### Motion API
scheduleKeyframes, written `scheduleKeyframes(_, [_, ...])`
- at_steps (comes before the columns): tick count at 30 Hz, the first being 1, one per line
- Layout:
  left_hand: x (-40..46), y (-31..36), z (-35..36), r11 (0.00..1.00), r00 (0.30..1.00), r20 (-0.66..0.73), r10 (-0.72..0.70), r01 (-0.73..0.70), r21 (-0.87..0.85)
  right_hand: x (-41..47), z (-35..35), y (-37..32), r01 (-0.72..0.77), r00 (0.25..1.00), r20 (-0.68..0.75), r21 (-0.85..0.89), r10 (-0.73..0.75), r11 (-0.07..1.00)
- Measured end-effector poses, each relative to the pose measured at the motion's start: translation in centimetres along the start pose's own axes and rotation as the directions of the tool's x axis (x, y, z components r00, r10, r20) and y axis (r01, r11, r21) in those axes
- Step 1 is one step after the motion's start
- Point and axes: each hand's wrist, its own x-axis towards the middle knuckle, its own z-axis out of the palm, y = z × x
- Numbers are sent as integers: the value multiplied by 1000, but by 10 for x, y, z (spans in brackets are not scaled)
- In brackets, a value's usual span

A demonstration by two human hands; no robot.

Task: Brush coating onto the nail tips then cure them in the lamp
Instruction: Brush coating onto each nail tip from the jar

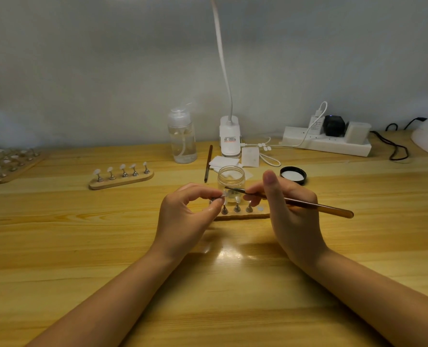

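Wooden tabletop spreads under me. My left hand pinches one nail tip on its peg, lifted off the near stand for steadiness; my right hand grips the brush, bristles meeting the tip before the open jar.

- The table is being seen as yellow wood, smooth and shiny, with lamp light being thrown back.
- The jar is looking like clear, glossy plastic or glass.
- The stand is being shown as pale matt wood with shiny metal pegs.
- The brush handle is looking brown and glossy.
- The power strip is looking like white, smooth plastic.
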Motion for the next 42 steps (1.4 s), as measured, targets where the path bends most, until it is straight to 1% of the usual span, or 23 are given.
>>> scheduleKeyframes(3, [0, 0, 0, 1000, 1000, 4, -8, 8, 0, 1, 1, -1, -42, 999, 9, 25, 42, 999])
scheduleKeyframes(7, [0, 1, 0, 1000, 1000, 7, 2, -2, 3, 1, 1, -2, -106, 993, -38, 89, 109, 990])
scheduleKeyframes(10, [1, 1, 0, 1000, 1000, 9, 4, -4, 4, 1, 0, -1, -89, 993, -64, 91, 95, 992])
scheduleKeyframes(13, [1, 0, 1, 1000, 1000, 14, 5, -5, 5, 3, 2, -1, -83, 995, -51, 54, 86, 995])
scheduleKeyframes(18, [2, -1, 1, 1000, 1000, 10, 6, -6, 8, 2, 1, -2, -127, 991, -26, 85, 130, 988])
scheduleKeyframes(21, [3, -1, 2, 1000, 1000, 5, 11, -11, 12, 1, 0, -1, -150, 987, -38, 110, 155, 983])
scheduleKeyframes(26, [2, -2, 0, 1000, 1000, 11, 5, -5, -3, 1, -1, 0, -106, 991, -75, 89, 113, 990])
scheduleKeyframes(30, [2, -2, 1, 1000, 1000, 9, 5, -5, -4, 3, 1, -1, -111, 993, -43, 58, 113, 992])
scheduleKeyframes(34, [2, -2, 1, 1000, 1000, 9, 4, -4, -1, 1, 0, 0, -135, 990, -39, 85, 138, 987])
scheduleKeyframes(37, [4, -1, 3, 1000, 1000, 13, -6, 6, -2, -1, -1, -1, -147, 987, -54, 103, 153, 984])
scheduleKeyframes(42, [0, -1, 0, 999, 1000, -9, -27, 27, -31, 4, 2, 2, -135, 986, -90, 72, 141, 988])
